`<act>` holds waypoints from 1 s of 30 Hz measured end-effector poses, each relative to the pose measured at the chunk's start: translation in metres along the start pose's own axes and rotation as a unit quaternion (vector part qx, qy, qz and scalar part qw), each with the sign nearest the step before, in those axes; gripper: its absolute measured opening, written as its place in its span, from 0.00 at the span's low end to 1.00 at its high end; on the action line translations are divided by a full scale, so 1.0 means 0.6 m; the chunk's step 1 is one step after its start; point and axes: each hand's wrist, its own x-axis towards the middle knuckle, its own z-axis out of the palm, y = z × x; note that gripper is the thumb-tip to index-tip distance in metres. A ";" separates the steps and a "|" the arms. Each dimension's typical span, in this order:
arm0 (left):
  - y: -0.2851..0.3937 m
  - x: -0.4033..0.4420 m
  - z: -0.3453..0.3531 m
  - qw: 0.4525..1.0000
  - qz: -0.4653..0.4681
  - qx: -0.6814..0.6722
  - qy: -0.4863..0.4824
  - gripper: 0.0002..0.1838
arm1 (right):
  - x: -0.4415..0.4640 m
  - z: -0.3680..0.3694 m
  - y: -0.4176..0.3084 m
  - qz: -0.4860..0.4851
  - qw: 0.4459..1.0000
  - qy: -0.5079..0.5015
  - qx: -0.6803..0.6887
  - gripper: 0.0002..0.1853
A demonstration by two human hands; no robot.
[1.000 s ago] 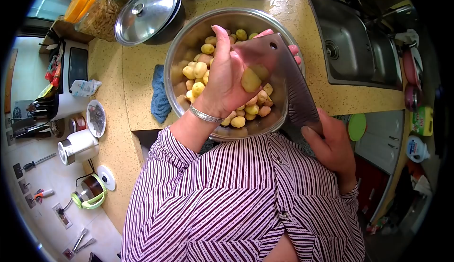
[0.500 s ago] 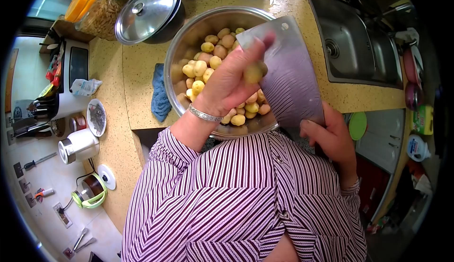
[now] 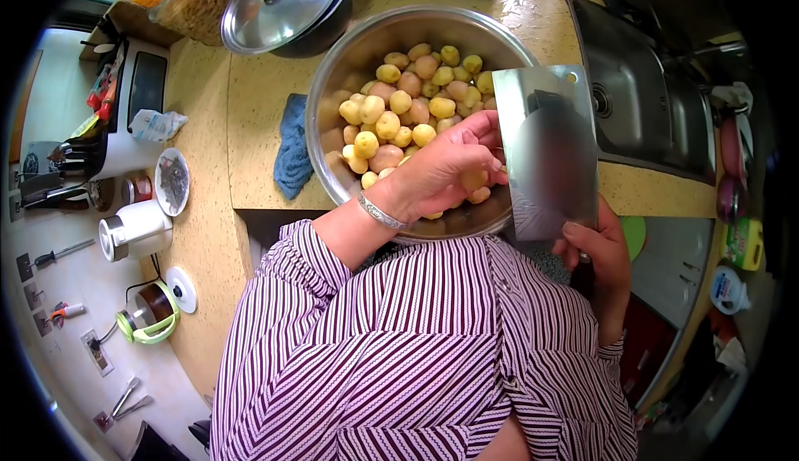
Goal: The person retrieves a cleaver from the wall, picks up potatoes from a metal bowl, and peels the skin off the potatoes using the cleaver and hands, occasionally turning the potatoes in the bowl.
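My right hand (image 3: 601, 249) is closed round the low end of a wide cleaver (image 3: 528, 149), whose broad, shiny face is turned toward me, upright over the bowl's right side. My left hand (image 3: 449, 166), with a silver bangle at its wrist, reaches over the bowl, its fingers curled in beside the blade's left edge. What it holds is hard to make out; a yellowish potato (image 3: 474, 180) shows just under the fingers, in the hand or in the bowl. The big steel bowl (image 3: 320, 141) contains several small yellow and pinkish potatoes (image 3: 372, 109).
A blue cloth (image 3: 292, 149) lies left of the bowl. Behind it stand a lidded pot (image 3: 283, 3) and a jar with an orange lid (image 3: 196, 3). The double sink (image 3: 624, 78) is at the right. A white canister (image 3: 137, 228) and a kettle (image 3: 151, 311) are far left.
The cleaver has turned its flat face toward me and swung more upright. My left hand has drawn its fingers in and sits lower and further right. The whole view has shifted slightly.
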 end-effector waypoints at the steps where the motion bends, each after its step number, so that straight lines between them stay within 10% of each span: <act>1: -0.001 -0.002 -0.002 1.000 0.001 -0.001 0.002 0.30 | 0.000 -0.004 0.003 0.002 1.000 -0.002 -0.001 0.23; 15: -0.035 -0.023 -0.015 0.982 -0.013 0.126 0.143 0.23 | -0.003 -0.004 0.024 -0.038 0.986 0.068 0.144 0.22; 17: -0.039 -0.019 -0.007 0.826 0.151 0.540 0.057 0.28 | 0.000 -0.012 0.025 -0.045 0.988 0.067 0.133 0.22; 21: 0.000 -0.003 -0.016 0.672 0.181 0.715 0.059 0.21 | -0.001 -0.017 0.029 -0.058 0.988 0.063 0.130 0.20; 23: 0.031 0.017 -0.052 0.458 0.195 0.863 0.083 0.14 | -0.002 -0.023 0.035 -0.060 0.988 0.066 0.123 0.20; 30: 0.059 0.053 -0.084 0.410 0.049 0.909 0.050 0.15 | -0.005 -0.030 0.033 -0.077 0.989 0.072 0.103 0.20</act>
